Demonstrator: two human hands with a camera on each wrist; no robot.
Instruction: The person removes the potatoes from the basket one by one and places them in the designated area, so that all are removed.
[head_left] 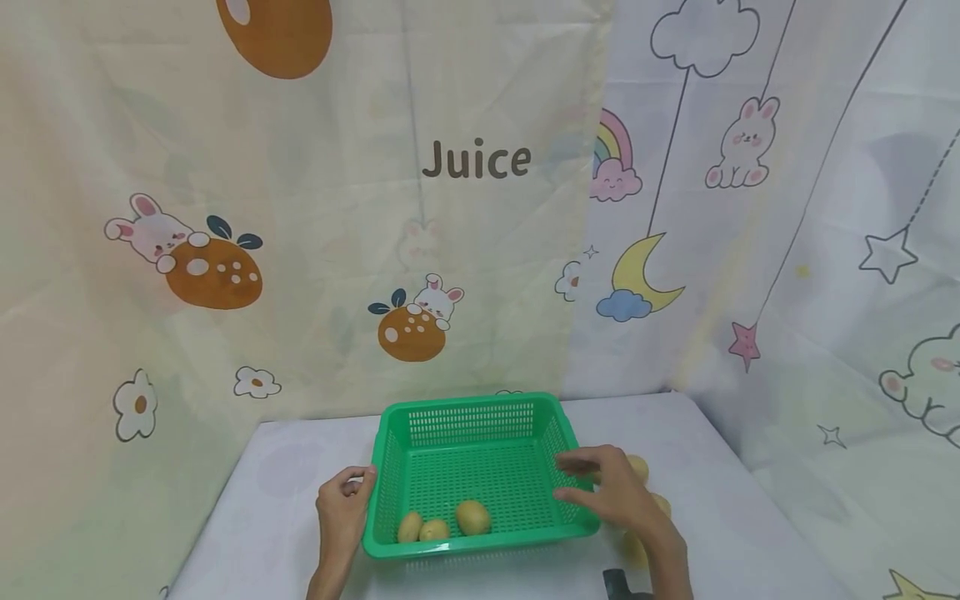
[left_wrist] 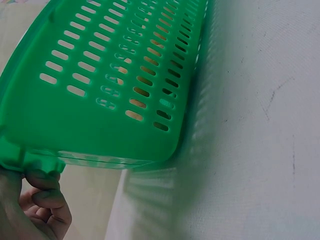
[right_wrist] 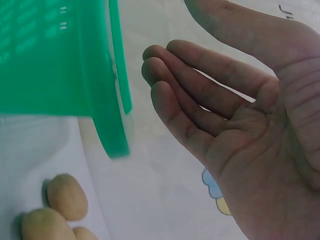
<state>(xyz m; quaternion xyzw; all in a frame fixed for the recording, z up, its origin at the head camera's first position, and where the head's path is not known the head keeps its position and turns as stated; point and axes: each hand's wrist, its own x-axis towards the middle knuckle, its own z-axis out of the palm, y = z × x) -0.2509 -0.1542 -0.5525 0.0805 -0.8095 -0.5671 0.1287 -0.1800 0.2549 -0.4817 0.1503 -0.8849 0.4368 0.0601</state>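
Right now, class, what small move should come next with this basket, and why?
Probably bring the right grip to the right rim of the green basket and close it there. The left grip holds the opposite side, while the right is open, holding nothing, with a gap to the rim in the right wrist view.

Head view's pretty bright, light's soft and even. Left wrist is dimmer, with the green perforated plastic basket (left_wrist: pixel 95 125) throwing a soft, slotted shadow on the white fabric-covered worktop (left_wrist: pixel 265 150). Right wrist looks kinda hazy, basket's lower rim a bit blurred.
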